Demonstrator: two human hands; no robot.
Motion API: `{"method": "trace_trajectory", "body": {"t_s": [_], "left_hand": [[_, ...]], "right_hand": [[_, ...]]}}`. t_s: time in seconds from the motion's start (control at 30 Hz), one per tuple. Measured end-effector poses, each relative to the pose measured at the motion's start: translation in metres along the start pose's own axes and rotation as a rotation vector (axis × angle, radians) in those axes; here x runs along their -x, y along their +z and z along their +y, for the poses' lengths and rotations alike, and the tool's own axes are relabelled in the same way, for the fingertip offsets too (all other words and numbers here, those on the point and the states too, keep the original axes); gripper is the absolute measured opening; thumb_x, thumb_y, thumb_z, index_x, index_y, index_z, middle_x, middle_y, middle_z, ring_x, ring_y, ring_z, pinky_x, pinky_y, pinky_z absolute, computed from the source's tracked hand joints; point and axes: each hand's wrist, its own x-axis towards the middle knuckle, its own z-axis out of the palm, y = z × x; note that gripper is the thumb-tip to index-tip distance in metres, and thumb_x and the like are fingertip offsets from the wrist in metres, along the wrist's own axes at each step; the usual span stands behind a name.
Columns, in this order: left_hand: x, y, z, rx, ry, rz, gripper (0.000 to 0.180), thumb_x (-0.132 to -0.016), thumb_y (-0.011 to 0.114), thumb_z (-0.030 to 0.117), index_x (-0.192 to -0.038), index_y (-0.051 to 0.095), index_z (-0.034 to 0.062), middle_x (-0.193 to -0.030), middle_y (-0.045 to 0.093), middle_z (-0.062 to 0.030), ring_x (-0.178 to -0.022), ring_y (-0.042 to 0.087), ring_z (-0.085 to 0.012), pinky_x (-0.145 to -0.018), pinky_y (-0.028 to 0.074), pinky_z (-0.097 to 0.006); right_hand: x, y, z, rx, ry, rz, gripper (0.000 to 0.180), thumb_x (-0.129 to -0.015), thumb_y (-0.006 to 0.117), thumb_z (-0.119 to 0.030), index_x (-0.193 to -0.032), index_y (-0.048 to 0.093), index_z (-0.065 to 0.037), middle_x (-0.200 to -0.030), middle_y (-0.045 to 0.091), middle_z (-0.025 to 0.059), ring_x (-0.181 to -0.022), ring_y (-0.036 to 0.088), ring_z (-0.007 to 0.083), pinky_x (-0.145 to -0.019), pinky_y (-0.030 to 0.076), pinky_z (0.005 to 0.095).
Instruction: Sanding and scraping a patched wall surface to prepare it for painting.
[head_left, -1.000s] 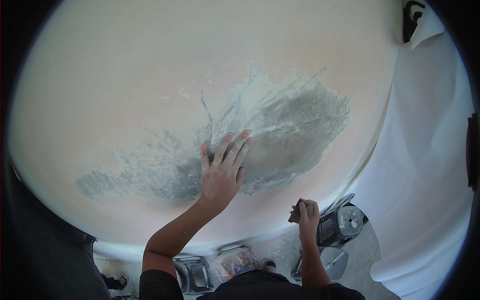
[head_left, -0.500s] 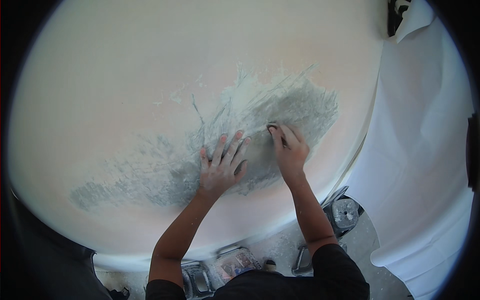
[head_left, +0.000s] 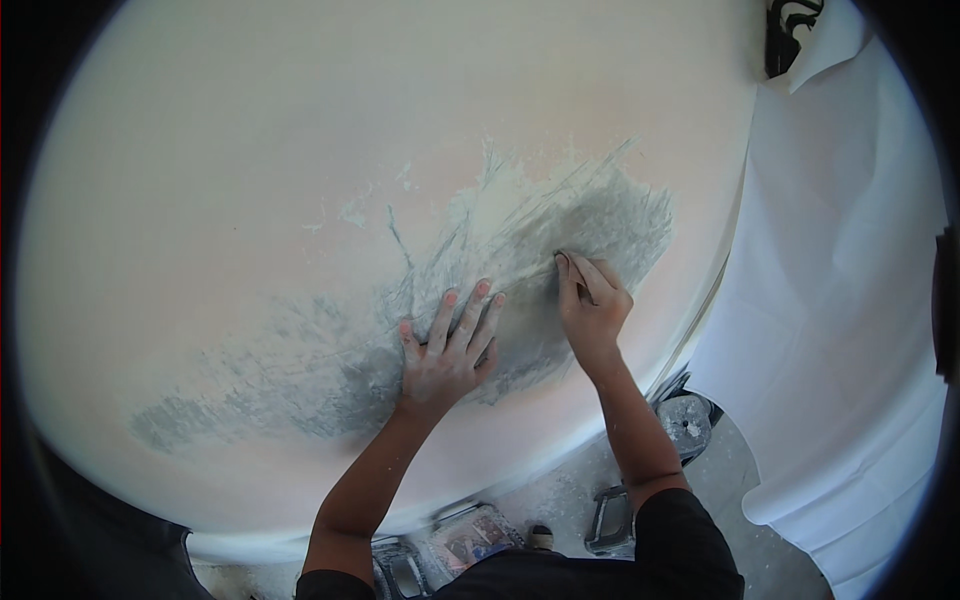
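Note:
A large, curved, pale panel (head_left: 300,120) spreads in front of me, its middle marked by a rough grey, scraped patch (head_left: 610,215) with streaky edges. My left hand (head_left: 447,355) lies flat on the patch, open, its fingers spread and dusted white. To its right, my right hand (head_left: 595,300) is closed in a pinch with the fingertips against the dark grey part. What it pinches is small and mostly hidden by the fingers; I cannot make it out.
White sheeting (head_left: 830,250) hangs along the panel's right side. Below the panel's near edge, a dusty stool (head_left: 687,425) and other dusty items stand on the grey floor (head_left: 740,480). Dark material (head_left: 110,540) lies at lower left.
My right hand has slid slightly right across the patch, still pinched. The left hand stays flat on about the same spot. The view has shifted a little.

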Motion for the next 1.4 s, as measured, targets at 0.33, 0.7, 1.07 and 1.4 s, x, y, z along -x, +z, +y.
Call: {"method": "trace_trajectory", "body": {"t_s": [0.33, 0.7, 1.07, 1.4], "left_hand": [[-0.003, -0.001, -0.001, 0.001, 0.008, -0.023, 0.061, -0.09, 0.049, 0.045, -0.149, 0.048, 0.0321, -0.162, 0.034, 0.0042, -0.153, 0.02, -0.0292, -0.115, -0.009, -0.071], [-0.003, -0.003, -0.002, 0.027, 0.016, -0.014, 0.061, -0.086, 0.056, 0.046, -0.146, 0.052, 0.0329, -0.161, 0.036, 0.0023, -0.153, 0.02, -0.0309, -0.114, -0.007, -0.073], [-0.003, -0.002, -0.002, 0.057, 0.01, -0.011, 0.062, -0.084, 0.058, 0.045, -0.145, 0.053, 0.0327, -0.161, 0.037, 0.0019, -0.152, 0.023, -0.0309, -0.114, -0.008, -0.072], [-0.004, -0.003, -0.003, 0.048, -0.008, -0.019, 0.06, -0.087, 0.052, 0.043, -0.147, 0.05, 0.032, -0.162, 0.035, 0.004, -0.152, 0.023, -0.0279, -0.115, -0.007, -0.071]], "right_hand": [[-0.004, -0.003, -0.008, -0.026, 0.097, -0.01, 0.005, -0.086, 0.075, -0.001, -0.091, 0.074, 0.0, -0.074, 0.066, 0.0096, -0.061, 0.062, 0.0161, -0.056, 0.049, 0.0269], [-0.017, -0.008, -0.008, 0.095, 0.207, 0.082, 0.006, -0.084, 0.077, -0.006, -0.089, 0.075, -0.003, -0.072, 0.067, 0.0109, -0.061, 0.064, 0.0201, -0.058, 0.05, 0.0297], [-0.007, -0.007, -0.007, 0.014, 0.137, -0.094, 0.005, -0.085, 0.075, -0.006, -0.086, 0.073, -0.002, -0.074, 0.067, 0.0111, -0.065, 0.065, 0.0232, -0.061, 0.05, 0.0325], [-0.017, -0.011, -0.006, 0.048, 0.306, -0.034, 0.006, -0.084, 0.075, -0.004, -0.09, 0.075, -0.001, -0.076, 0.069, 0.0131, -0.064, 0.067, 0.0236, -0.06, 0.051, 0.0299]]}}
